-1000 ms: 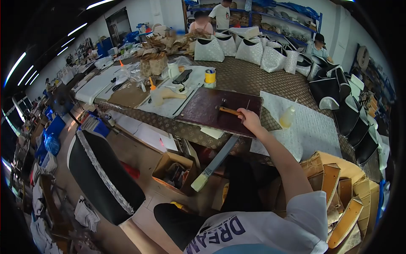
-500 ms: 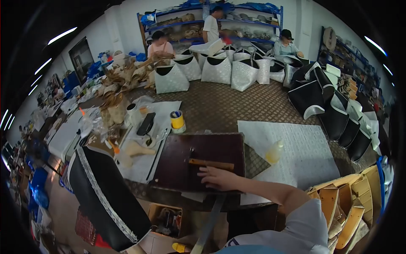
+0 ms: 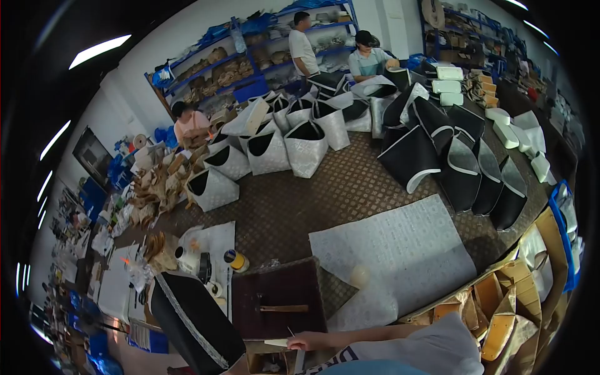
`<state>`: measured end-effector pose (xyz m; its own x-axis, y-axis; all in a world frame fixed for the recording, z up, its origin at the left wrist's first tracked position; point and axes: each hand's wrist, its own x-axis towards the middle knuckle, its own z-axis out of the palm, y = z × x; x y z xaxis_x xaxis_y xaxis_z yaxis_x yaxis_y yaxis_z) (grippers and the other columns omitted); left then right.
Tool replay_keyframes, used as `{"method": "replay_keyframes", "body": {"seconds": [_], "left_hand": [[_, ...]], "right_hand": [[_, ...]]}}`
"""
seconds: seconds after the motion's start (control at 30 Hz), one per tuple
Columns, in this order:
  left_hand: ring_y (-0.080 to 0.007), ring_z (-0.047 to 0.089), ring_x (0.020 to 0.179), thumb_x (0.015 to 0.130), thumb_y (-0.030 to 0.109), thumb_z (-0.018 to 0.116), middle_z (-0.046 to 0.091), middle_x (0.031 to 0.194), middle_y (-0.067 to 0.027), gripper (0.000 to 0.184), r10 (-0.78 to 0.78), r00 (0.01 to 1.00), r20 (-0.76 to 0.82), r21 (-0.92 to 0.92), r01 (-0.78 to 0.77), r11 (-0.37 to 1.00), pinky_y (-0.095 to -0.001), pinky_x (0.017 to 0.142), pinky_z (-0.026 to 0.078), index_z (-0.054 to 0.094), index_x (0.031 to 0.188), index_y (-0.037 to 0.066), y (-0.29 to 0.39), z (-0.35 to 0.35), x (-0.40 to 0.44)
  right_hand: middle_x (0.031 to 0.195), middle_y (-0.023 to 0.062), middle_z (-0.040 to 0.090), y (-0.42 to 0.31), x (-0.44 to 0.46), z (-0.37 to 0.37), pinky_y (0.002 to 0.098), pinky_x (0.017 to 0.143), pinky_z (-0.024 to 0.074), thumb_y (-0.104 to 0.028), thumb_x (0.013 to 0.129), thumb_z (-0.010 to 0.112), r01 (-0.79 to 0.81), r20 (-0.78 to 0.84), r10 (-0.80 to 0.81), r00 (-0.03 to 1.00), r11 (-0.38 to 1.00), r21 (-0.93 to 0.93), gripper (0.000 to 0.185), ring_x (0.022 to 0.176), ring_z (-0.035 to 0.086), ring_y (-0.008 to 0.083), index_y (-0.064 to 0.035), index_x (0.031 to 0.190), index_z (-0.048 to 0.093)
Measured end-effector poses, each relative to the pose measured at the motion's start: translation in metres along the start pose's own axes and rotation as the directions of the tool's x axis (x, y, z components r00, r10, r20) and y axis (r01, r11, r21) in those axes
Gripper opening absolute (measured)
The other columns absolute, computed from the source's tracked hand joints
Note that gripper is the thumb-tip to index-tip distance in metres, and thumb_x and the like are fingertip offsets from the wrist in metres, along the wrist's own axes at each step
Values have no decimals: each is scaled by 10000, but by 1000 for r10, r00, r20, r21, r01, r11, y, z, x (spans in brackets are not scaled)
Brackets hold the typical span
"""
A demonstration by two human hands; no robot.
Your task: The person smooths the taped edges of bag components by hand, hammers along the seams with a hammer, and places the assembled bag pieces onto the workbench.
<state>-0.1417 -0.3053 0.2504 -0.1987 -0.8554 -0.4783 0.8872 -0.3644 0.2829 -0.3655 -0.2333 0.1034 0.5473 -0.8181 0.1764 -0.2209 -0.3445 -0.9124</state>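
Observation:
My right hand [image 3: 305, 341] is at the near edge of a dark red board [image 3: 290, 281], fingers drawn together. A thin, pale, pointed thing sticks up by its fingertips, too small to name. On the board lies a hammer [image 3: 284, 308] with a wooden handle. To the left, a black bag body [image 3: 200, 319] with a frayed white seam stands tilted. A sliver of my left hand or forearm [image 3: 237, 367] shows at its lower end; the fingers are hidden.
Silvery-white bags [image 3: 269, 152] and black bags [image 3: 409, 156] stand across the patterned table. A patterned white sheet [image 3: 394, 244] lies right of the board. A yellow tin [image 3: 236, 260] stands behind it. Leather pieces fill a cardboard box [image 3: 525, 281]. Three people are across the table.
My right hand has left the hammer and drawn back to the board's near edge, its fingers now together. The camera view has turned and tilted.

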Motion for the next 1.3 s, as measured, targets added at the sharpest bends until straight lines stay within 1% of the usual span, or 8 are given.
{"method": "replay_keyframes", "body": {"seconds": [0.1,0.2,0.33,0.43,0.63,0.7,0.87,1.3], "left_hand": [[-345,358,1391,862,445,656,390,1513,-143,753,-23,999,47,15,22,1000,-523,1140,280,362,1472,114,-15,42,4],[-347,361,1389,874,442,646,396,1509,-142,728,-75,994,83,14,74,997,-528,1139,280,376,1466,116,-31,74,16],[-350,364,1386,889,438,633,404,1505,-139,695,-174,978,113,11,174,985,-534,1138,280,395,1459,120,-67,96,33],[-333,364,1395,909,452,605,390,1522,-116,709,-245,945,216,133,220,966,-510,1143,292,350,1487,131,-101,113,51],[-297,379,1406,1008,501,404,372,1553,-89,655,-239,698,675,342,-9,940,-456,1179,278,301,1529,118,-165,180,20],[-304,388,1397,1015,475,401,395,1535,-99,626,-184,643,743,626,-571,532,-465,1176,282,326,1514,106,-160,165,50],[-328,397,1375,996,444,444,416,1509,-112,599,-170,873,457,357,-5,934,-509,1161,281,372,1472,87,-147,153,82],[-392,420,1319,948,364,555,472,1441,-145,530,-272,912,307,94,255,962,-625,1122,279,490,1362,39,-105,86,114]], "right_hand": [[959,85,659,-41,-72,-42,340,764,505,20,783,614,224,-501,-138,854,968,116,318,818,629,263,-93,1079,639],[1092,92,676,-21,-171,-130,391,748,533,27,727,641,-410,-512,378,771,911,54,474,830,667,292,-132,1173,626],[1050,127,666,50,-263,-191,439,720,543,-41,794,625,-741,-970,169,177,671,-19,382,842,682,278,-150,1160,640],[1051,127,666,69,-312,-207,439,720,543,-46,797,624,-939,-910,414,13,319,131,378,843,682,278,-150,1159,640],[1054,129,666,75,-325,-184,438,721,544,-55,802,623,-970,-842,539,8,207,124,369,844,682,280,-149,1158,641],[1054,129,667,78,-324,-187,438,722,544,-58,803,622,-972,-848,529,-19,188,139,366,845,683,281,-149,1157,641],[1056,131,667,77,-322,-191,438,723,544,-66,807,621,-979,-858,509,-65,134,154,359,846,683,282,-149,1156,642],[1061,134,668,66,-302,-192,437,725,545,-86,818,617,-979,-837,533,-121,75,189,341,850,684,286,-147,1153,643]]}}
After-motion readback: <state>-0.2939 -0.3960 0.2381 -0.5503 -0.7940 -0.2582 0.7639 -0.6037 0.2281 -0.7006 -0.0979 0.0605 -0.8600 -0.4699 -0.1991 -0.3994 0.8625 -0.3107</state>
